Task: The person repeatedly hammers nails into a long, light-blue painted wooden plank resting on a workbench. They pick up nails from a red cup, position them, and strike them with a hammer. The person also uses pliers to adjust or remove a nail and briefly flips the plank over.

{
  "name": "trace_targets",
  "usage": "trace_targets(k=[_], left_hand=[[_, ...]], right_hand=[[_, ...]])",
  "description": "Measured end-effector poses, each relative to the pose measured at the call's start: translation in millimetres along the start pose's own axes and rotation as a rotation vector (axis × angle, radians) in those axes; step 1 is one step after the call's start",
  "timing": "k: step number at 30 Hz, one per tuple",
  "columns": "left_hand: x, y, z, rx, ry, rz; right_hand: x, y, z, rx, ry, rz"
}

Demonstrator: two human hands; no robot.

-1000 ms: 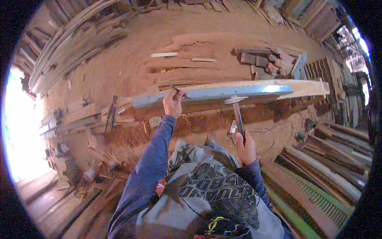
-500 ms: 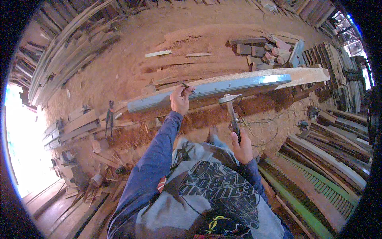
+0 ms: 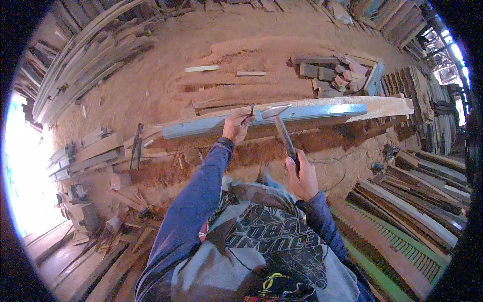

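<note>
Head view: a thin dark piece [image 3: 252,109] is pinched upright by tightly drawn fingers of the left hand [image 3: 235,126] at the blue board [image 3: 322,111], which lies along a pale plank [image 3: 390,105]. The hammer [image 3: 285,135] is gripped by its handle, fingers wrapped round, in the right hand [image 3: 304,180], its head near the piece. Probably, light, square taps are best given, with fingertips well clear.

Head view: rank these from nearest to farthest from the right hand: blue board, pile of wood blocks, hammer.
1. Hammer: gripped in the right hand.
2. Blue board: ahead of that hand.
3. Pile of wood blocks: beyond the board, slightly right.
</note>
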State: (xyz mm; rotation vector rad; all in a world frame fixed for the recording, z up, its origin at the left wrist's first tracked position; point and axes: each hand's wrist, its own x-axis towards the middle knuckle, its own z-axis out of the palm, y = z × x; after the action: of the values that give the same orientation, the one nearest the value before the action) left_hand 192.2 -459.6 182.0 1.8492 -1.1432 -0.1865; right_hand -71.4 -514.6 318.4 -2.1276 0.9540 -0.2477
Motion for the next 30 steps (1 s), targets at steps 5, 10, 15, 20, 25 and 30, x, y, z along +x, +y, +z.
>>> trace_targets(k=[5,10,15,20,25,30], left_hand=[[-1,-9,2,-0.149,-0.001,-0.002],[-4,-15,5,-0.180,-0.003,-0.063],[-1,-8,-1,-0.189,0.006,-0.032],[-6,8,-12,-0.117,-0.099,-0.143],[-7,5,-10,-0.158,-0.001,0.028],[-6,-4,-5,-0.176,-0.005,0.064]], right_hand=[[14,-44,-18,-0.012,0.111,-0.197],[14,-82,-31,0.159,0.186,-0.291],[22,-80,-25,0.122,0.174,-0.363],[32,-72,-21,-0.284,-0.015,-0.272],[19,-83,-32,-0.090,0.159,-0.367],[29,-87,-26,-0.122,0.156,-0.401]])
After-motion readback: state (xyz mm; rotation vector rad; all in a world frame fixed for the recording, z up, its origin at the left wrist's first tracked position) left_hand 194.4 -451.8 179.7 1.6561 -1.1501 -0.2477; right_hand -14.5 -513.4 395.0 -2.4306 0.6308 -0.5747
